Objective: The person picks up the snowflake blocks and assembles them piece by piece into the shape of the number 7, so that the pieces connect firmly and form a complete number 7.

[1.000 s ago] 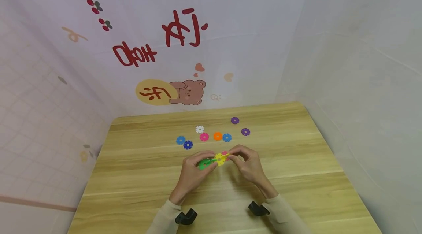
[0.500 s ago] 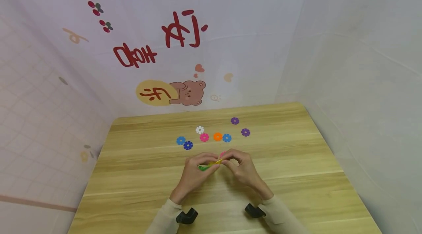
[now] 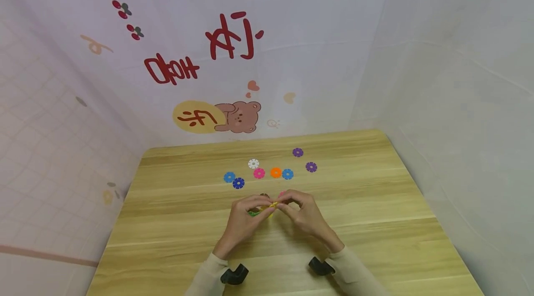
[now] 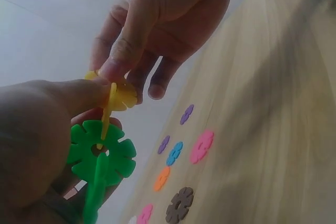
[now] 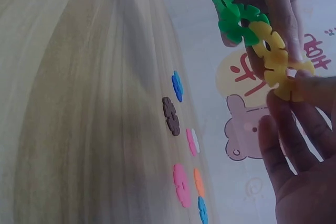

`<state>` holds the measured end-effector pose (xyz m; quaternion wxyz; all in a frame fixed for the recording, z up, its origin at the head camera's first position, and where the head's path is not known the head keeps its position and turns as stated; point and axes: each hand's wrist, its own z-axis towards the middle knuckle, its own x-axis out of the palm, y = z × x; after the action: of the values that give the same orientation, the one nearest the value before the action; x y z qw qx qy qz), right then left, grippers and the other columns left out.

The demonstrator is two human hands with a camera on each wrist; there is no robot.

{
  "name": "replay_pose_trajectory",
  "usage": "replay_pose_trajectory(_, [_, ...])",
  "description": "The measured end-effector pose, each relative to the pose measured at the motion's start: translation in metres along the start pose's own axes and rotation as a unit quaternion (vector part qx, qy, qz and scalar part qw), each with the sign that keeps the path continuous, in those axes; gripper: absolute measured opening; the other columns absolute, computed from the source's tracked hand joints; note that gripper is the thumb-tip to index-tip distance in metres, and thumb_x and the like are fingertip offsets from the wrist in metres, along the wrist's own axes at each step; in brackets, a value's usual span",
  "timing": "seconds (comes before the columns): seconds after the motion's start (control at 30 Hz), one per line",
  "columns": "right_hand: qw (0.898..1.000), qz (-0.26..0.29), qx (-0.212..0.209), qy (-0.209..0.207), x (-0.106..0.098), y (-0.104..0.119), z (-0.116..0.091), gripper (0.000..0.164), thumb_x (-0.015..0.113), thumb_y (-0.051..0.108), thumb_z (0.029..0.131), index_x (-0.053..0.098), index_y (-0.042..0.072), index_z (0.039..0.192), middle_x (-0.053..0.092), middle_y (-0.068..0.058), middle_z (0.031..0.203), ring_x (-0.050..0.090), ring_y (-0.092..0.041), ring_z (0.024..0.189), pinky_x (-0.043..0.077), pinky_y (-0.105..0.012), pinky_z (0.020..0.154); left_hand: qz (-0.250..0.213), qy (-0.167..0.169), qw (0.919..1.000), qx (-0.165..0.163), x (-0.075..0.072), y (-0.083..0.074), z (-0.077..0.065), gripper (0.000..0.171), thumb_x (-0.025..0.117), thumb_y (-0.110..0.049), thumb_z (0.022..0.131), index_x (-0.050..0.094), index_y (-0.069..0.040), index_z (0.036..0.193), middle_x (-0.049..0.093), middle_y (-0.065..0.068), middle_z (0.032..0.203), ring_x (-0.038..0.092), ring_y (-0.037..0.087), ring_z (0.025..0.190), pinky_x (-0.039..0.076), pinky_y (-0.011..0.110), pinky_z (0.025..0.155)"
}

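Both hands meet over the near middle of the table, working on a small chain of slotted plastic snowflake discs. My left hand [image 3: 243, 222] pinches the chain near the joint of its yellow and green parts; linked green discs [image 4: 102, 153] trail from that hand. Thumb and fingers of my right hand [image 3: 306, 215] pinch the end yellow disc [image 5: 291, 82], which crosses another yellow disc [image 5: 268, 43] at an angle. How deep their slots sit is partly hidden by the fingertips. In the head view the fingers cover most of the chain.
Loose discs lie flat beyond the hands: white [image 3: 253, 163], pink [image 3: 259, 173], orange [image 3: 276, 173], light blue [image 3: 287, 174], dark blue [image 3: 238, 183] and purple [image 3: 310, 166]. A brown disc [image 5: 170, 116] and another pink disc [image 5: 181, 185] lie closer to the hands.
The right hand has come closer to the left and slightly nearer me, bringing the two yellow discs together. The chain has turned edge-on in the head view. The loose discs stay put.
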<state>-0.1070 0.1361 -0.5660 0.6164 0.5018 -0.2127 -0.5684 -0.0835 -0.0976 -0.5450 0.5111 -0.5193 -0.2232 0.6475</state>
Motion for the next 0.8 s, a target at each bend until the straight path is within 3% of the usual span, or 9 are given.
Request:
replay_pose_trajectory(0.33, [0.997,-0.053,0.048,-0.001,-0.004,0.000,0.016,0.014,0.077,0.016,0.109,0.082,0.010,0.121,0.087,0.000,0.114,0.075,-0.007,0.098,0.067,-0.034,0.089,0.011,-0.030,0.9981,-0.053,-0.018,0.005,-0.009,0.009,0.091,-0.014,0.098,0.090,-0.016,0.106,0.088,0.005,0.116,0.085,0.020,0.107,0.069,0.024,0.079])
replay_pose_trajectory(0.53, [0.996,-0.065,0.051,-0.015,-0.004,-0.009,0.033,0.018,0.078,0.016,0.109,0.081,0.005,0.123,0.087,-0.005,0.111,0.079,-0.018,0.096,0.068,-0.035,0.085,0.016,-0.049,0.9965,-0.066,-0.032,0.010,-0.016,0.009,0.091,-0.012,0.097,0.090,-0.015,0.106,0.088,0.011,0.117,0.084,0.018,0.105,0.070,0.026,0.079])
replay_pose_trajectory(0.6, [0.996,-0.071,0.057,-0.015,-0.004,-0.014,0.039,0.020,0.078,0.017,0.109,0.081,0.003,0.123,0.086,-0.006,0.112,0.080,-0.022,0.099,0.068,-0.033,0.086,0.019,-0.055,0.9957,-0.071,-0.036,0.011,-0.018,0.010,0.091,-0.011,0.096,0.090,-0.014,0.105,0.088,0.012,0.117,0.084,0.017,0.105,0.070,0.027,0.079])
replay_pose_trajectory(0.8, [0.992,-0.099,0.080,-0.003,0.000,-0.025,0.062,0.024,0.077,0.021,0.109,0.079,0.004,0.126,0.085,-0.007,0.118,0.080,-0.028,0.108,0.068,-0.045,0.097,0.021,-0.072,0.9942,-0.077,-0.044,0.013,-0.023,0.010,0.091,-0.011,0.096,0.090,-0.015,0.105,0.088,0.012,0.117,0.084,0.018,0.105,0.070,0.027,0.081])
